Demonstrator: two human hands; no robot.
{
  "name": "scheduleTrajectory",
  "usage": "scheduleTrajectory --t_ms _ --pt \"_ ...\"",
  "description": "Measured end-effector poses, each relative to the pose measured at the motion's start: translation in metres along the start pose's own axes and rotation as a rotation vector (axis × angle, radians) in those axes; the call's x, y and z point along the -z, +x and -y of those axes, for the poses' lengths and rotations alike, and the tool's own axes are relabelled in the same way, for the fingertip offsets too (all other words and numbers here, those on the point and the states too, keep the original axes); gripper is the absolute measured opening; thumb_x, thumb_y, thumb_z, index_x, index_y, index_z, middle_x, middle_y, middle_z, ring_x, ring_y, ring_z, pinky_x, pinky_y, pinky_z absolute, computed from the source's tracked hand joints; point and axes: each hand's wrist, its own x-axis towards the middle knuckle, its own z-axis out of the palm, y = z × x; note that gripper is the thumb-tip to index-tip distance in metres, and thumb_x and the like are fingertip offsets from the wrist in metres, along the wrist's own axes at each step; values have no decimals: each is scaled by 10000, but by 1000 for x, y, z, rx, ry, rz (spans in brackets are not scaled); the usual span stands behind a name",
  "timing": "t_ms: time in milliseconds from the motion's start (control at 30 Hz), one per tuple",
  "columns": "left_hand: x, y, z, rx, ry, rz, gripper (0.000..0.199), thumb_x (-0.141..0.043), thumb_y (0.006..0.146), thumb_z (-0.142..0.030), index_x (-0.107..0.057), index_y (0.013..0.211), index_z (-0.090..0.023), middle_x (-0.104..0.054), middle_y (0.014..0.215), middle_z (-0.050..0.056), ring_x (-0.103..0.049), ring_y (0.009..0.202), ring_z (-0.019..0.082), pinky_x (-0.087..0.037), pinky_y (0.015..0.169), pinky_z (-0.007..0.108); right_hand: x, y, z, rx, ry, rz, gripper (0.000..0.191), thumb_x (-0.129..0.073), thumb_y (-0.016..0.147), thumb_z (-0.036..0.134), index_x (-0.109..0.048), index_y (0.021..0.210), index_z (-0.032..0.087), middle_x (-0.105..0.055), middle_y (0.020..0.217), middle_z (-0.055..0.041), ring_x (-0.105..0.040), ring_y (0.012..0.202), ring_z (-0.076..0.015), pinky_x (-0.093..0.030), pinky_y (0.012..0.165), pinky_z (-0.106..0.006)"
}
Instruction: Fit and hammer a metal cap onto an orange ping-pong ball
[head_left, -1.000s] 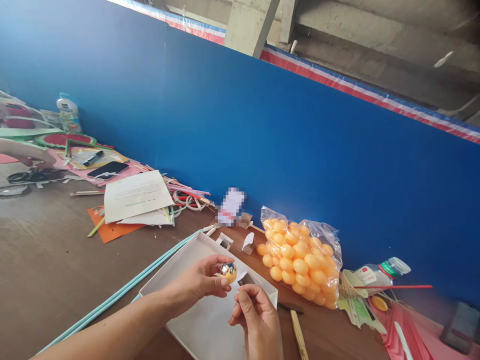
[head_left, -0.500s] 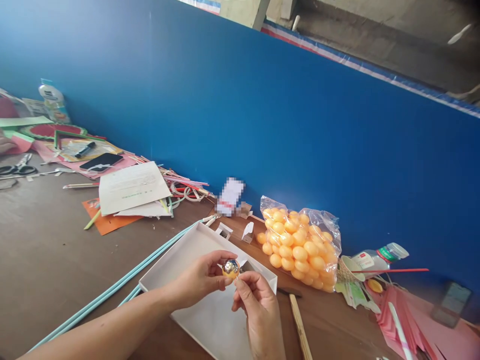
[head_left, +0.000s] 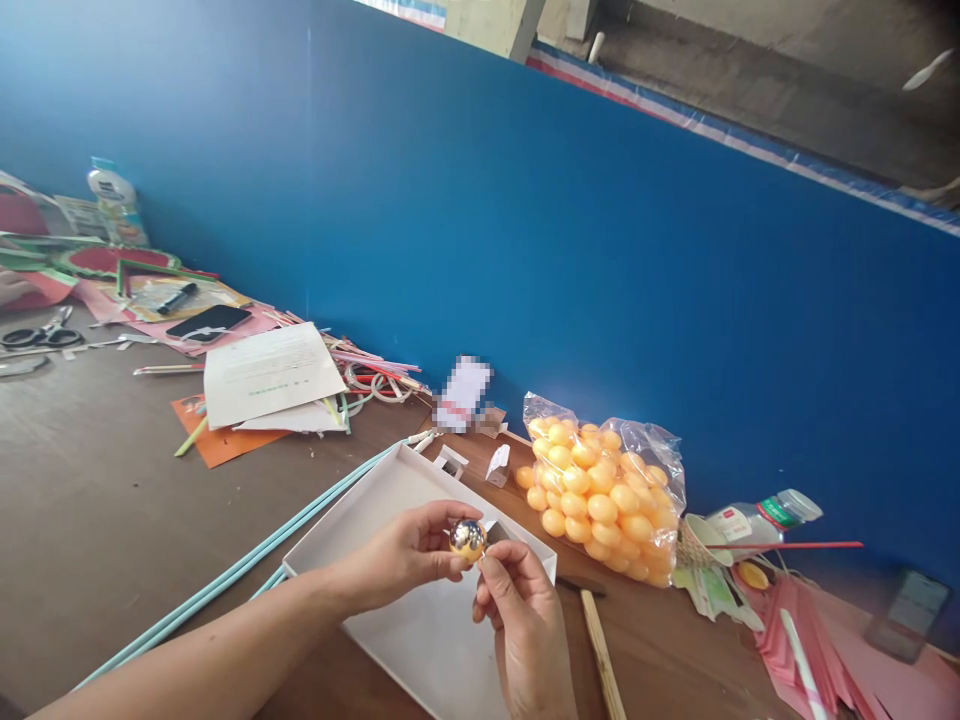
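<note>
Between the thumb and fingers of my left hand (head_left: 424, 545) is a small shiny metallic ball (head_left: 468, 540), its surface reflecting silver and gold. My right hand (head_left: 521, 605) is closed in a pinch at the ball's lower right edge. Something tiny and pale shows at those fingertips, too small to name. Both hands are over a shallow white box lid or tray (head_left: 420, 640), whose near part lies under my wrists. A small grey and white piece (head_left: 496, 535) sits in the tray just behind the right fingers, partly hidden.
A clear bag of orange balls (head_left: 600, 490) stands behind right, with a wooden-handled hammer (head_left: 602, 650) before it. Light blue rods (head_left: 247, 565) lie left of the tray. Papers (head_left: 274, 375), scissors (head_left: 45, 332) and straws fill the far left; another person's hand (head_left: 11, 288) shows there. A blue panel (head_left: 525, 230) rises behind.
The view has shifted slightly, so the scene sits a little further right. Both hands keep nearly the same pose around the ball, with the right fingers still at its edge.
</note>
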Motion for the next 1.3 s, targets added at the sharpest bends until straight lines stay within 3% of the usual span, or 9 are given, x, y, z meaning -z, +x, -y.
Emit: scheduleTrajectory --t_ms 200,567,1300 --pt "2 0 -1 -16 22 29 437 -709 707 -255 -533 1102 -189 -553 886 14 -470 759 106 -391 700 262 -1 -1 -1 27 -3 20 201 -649 765 379 -589 778 187 -521 602 34 -446 514 -81 -397 511 -217" --pt "2 0 0 -49 149 -33 414 -693 722 -269 -567 1108 -183 -504 786 -15 -407 685 83 -377 646 233 9 2 -10 20 -23 93 149 -622 806 341 -587 822 197 -541 671 43 -474 535 -64 -396 543 -205" --pt "0 -1 -3 -73 171 -17 450 -691 719 -315 -568 1131 -182 -544 970 52 -460 762 111 -410 694 262 5 1 -4 -1 -42 49 199 -668 742 378 -606 777 192 -482 552 55 -430 513 -82 -353 548 -220"
